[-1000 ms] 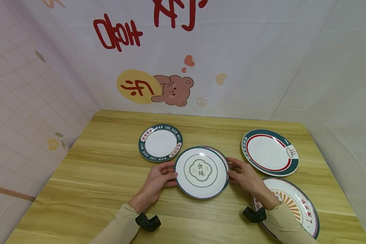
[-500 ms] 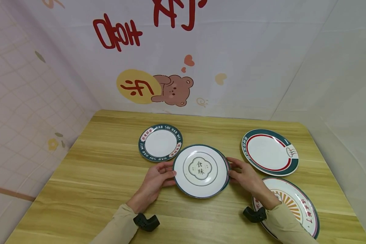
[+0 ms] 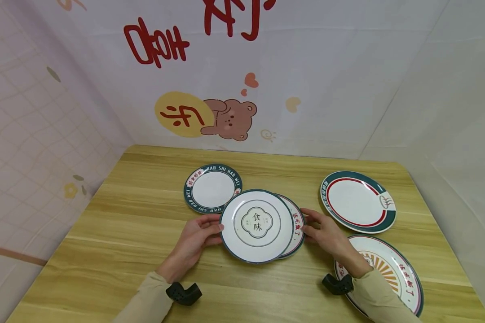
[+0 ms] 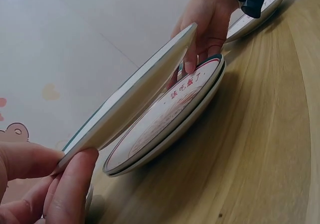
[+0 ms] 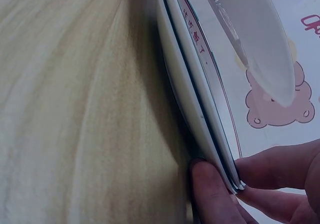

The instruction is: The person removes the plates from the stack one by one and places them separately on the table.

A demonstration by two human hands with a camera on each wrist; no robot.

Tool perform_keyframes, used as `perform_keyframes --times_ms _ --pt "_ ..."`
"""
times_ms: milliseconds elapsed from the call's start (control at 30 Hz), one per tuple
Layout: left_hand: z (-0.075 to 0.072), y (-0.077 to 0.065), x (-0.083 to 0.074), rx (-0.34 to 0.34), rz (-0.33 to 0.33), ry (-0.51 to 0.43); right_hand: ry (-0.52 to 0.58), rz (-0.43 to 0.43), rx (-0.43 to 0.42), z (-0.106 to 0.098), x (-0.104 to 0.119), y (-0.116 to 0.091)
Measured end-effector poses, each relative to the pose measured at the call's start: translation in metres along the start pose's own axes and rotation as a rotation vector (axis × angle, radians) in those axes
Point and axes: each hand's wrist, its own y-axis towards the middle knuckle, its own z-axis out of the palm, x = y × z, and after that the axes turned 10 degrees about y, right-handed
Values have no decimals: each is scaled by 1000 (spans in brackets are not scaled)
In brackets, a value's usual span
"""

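Head view: the left hand [image 3: 194, 240] pinches the top plate [image 3: 256, 225], lifted left of the stacked plates [image 3: 297, 224] mid-counter [image 3: 125, 233]. Left wrist view: its grip holds that tilted plate's [image 4: 135, 97] rim. Right wrist view: the right hand [image 5: 240, 194] pinches the stack's [image 5: 192, 92] edge.

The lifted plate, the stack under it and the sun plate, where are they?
Lifted plate [image 3: 256, 225]: head view, its middle emblem.
Stack [image 3: 297, 222]: head view, uncovered right rim with red writing.
Sun plate [image 3: 392, 264]: head view, its orange rays.
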Motion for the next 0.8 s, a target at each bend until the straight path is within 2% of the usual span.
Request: perform_keyframes --times_ms 633,800 --pt "-45 -6 -13 -40 24 19 -8 3 -6 1 2 -2" --pt "-57 -8 -16 -50 13 10 3 2 -6 2 2 -2"
